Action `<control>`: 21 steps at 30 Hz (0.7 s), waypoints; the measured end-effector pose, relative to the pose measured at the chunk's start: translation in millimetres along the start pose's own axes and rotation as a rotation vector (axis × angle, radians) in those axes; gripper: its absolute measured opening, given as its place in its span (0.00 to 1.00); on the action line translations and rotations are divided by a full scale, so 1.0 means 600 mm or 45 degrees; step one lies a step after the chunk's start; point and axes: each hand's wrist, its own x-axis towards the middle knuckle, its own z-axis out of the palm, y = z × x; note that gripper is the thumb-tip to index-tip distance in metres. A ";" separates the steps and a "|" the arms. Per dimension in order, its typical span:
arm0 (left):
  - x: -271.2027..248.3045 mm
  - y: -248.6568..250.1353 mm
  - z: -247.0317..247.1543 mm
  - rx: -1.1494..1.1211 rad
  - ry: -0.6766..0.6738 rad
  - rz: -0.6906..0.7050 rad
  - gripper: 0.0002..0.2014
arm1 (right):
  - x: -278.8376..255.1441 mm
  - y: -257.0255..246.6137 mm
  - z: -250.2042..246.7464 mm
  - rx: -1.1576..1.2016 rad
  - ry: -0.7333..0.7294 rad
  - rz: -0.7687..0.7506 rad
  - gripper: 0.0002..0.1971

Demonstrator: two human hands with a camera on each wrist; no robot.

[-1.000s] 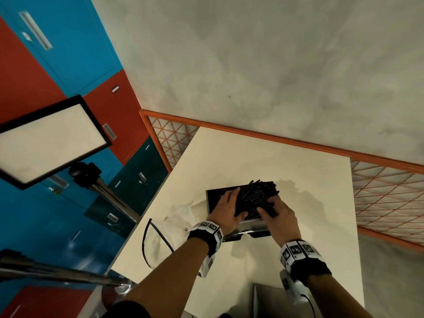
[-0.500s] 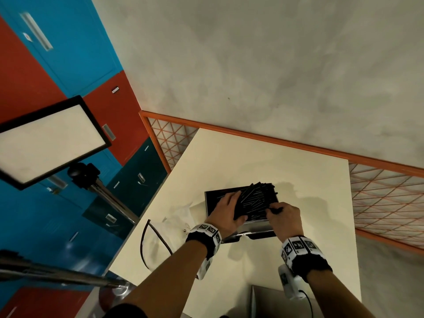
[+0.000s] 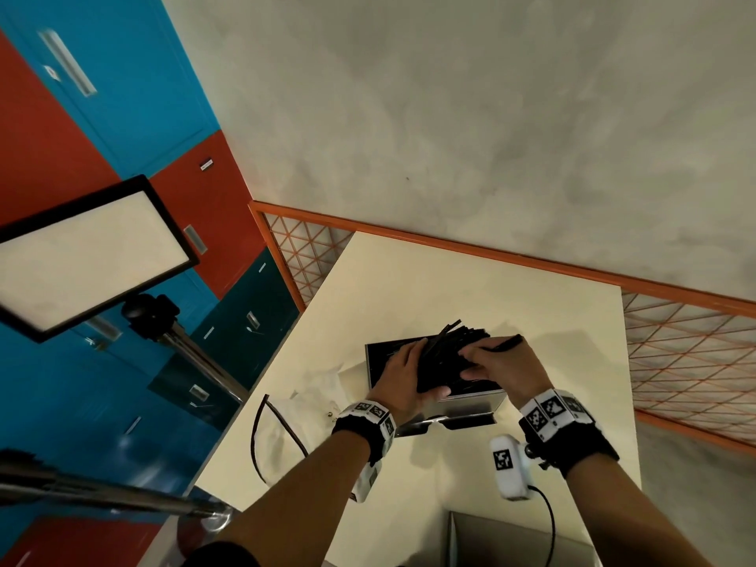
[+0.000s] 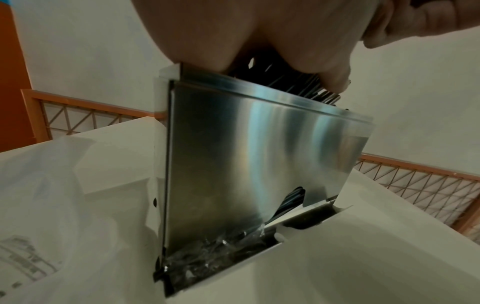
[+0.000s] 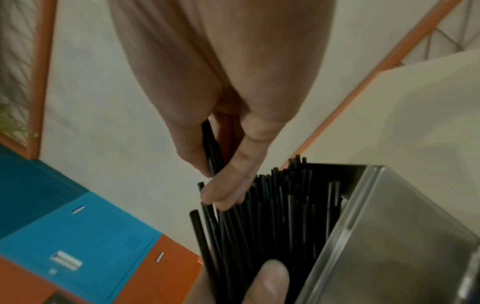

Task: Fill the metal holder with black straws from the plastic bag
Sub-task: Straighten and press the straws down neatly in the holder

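The metal holder (image 3: 470, 405) stands on the cream table (image 3: 450, 280), packed with upright black straws (image 3: 448, 356). My left hand (image 3: 421, 372) wraps the bundle from the left, thumb on its near side. My right hand (image 3: 476, 362) rests on the bundle's right side and pinches one loose straw (image 3: 507, 343) that pokes out to the right. In the right wrist view the fingers (image 5: 226, 185) pinch thin straws (image 5: 211, 148) above the holder (image 5: 389, 236). In the left wrist view the palm sits on the holder's (image 4: 259, 154) top. The plastic bag (image 3: 315, 403) lies crumpled to its left.
A light panel on a tripod (image 3: 82, 255) stands left of the table. An orange mesh fence (image 3: 675, 341) runs along the far and right sides. A black cord (image 3: 262, 435) loops by the bag. A grey box (image 3: 511, 542) sits at the near edge.
My right hand has shifted from the bundle's lower right up across its top, now with a single straw pinched and sticking out to the right. The left hand stays on the bundle.
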 end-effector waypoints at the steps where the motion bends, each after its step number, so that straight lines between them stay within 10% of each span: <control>1: 0.001 0.000 0.000 -0.010 0.018 -0.004 0.48 | -0.001 -0.002 0.005 0.050 -0.015 -0.003 0.04; 9: 0.004 0.010 -0.001 0.083 0.039 0.064 0.36 | -0.003 -0.010 0.019 -0.261 0.125 -0.078 0.05; 21: -0.006 0.001 0.011 0.090 -0.021 0.014 0.46 | 0.002 0.009 0.010 -0.126 0.270 0.023 0.04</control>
